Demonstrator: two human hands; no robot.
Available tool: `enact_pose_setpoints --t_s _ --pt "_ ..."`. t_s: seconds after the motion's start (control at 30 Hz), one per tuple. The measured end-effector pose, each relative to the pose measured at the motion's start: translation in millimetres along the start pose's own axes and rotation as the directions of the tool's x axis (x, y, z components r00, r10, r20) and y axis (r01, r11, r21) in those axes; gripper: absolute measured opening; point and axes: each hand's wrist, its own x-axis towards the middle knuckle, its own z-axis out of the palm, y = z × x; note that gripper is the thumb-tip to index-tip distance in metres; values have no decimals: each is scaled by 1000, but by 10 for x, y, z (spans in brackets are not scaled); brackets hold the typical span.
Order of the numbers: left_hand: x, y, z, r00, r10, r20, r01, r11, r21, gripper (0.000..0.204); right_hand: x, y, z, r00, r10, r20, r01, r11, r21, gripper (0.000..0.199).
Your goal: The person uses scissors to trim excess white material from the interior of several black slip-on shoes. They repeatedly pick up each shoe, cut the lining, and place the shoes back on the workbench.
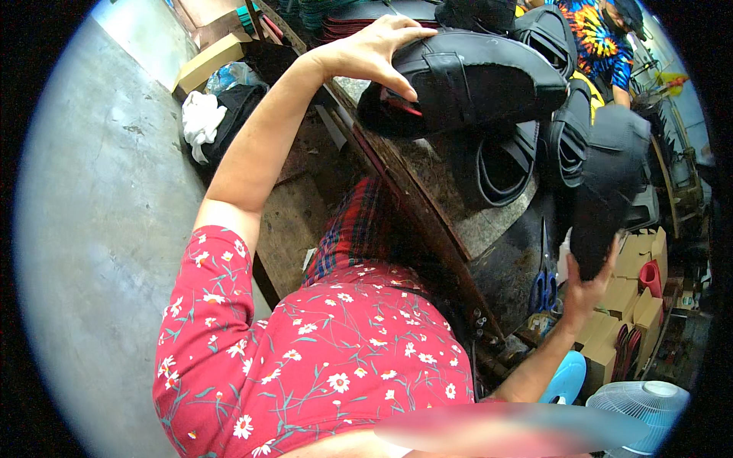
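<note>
My left hand (366, 52) grips one end of a black sandal (489, 80) with a wide strap, thumb on one side and fingers over the other. It is held above the worktable (500, 233). At the right, my right hand (589, 286) is closed round the lower end of a second black sandal (607, 179), which stands nearly upright and is blurred. Between and behind the two lie more black sandals, one with a rolled-looking strap opening (505, 168) and another (569, 145) beside it. Blue-handled scissors (544, 284) lie near my right hand.
Cardboard boxes (599, 343) stand at the right, with a blue-and-white fan (640, 408) below them. Across the table is a person in a tie-dye shirt (592, 34). A black bag (237, 114) with white cloth (202, 118) sits at the left, by the grey floor (107, 252).
</note>
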Motion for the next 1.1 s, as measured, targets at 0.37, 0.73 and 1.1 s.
enact_pose_setpoints --t_s 0.37,0.73,1.1 --pt "204 -199 212 962 -187 201 221 962 -163 109 -121 -130 318 968 67 242 -20 981 -192 72" --pt "183 -68 496 964 -259 -60 255 964 -75 76 254 -342 415 971 -110 214 142 979 -144 62" --pt "322 -363 267 911 -278 -305 141 904 -403 26 -132 -173 241 994 -55 92 70 982 -173 57"
